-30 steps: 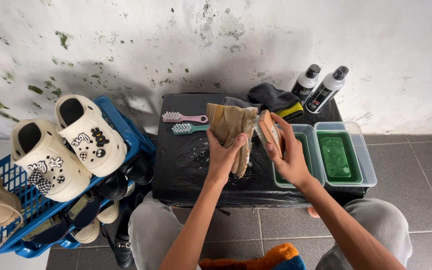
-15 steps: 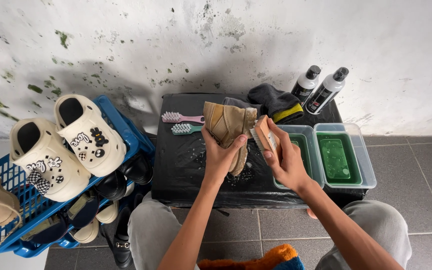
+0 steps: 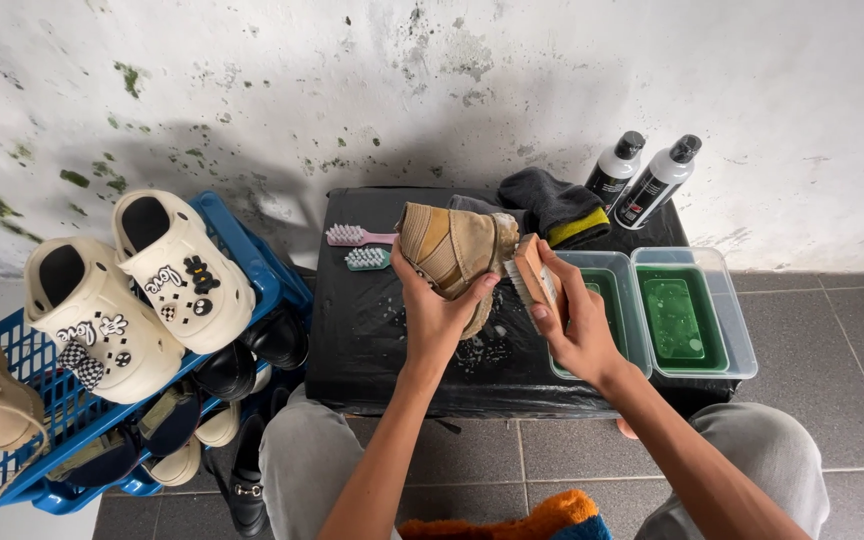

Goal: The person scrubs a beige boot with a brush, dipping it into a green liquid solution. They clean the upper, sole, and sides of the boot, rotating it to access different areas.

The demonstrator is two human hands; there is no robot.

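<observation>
My left hand (image 3: 434, 315) grips a tan suede shoe (image 3: 452, 248) and holds it tilted above a small table wrapped in black plastic (image 3: 372, 330). My right hand (image 3: 574, 322) holds a wooden scrubbing brush (image 3: 532, 276) with its bristles close to the shoe's side. Drops and foam lie on the plastic under the shoe.
Two clear tubs of green liquid (image 3: 690, 318) stand at the table's right. A pink brush (image 3: 354, 236), a teal brush (image 3: 366, 259), a dark cloth (image 3: 550, 200) and two bottles (image 3: 642, 180) lie at the back. A blue crate (image 3: 252, 262) with white clogs (image 3: 180, 268) and other shoes stands left.
The brush has shifted slightly along the shoe's side. The shoe stays in my left hand in almost the same place.
</observation>
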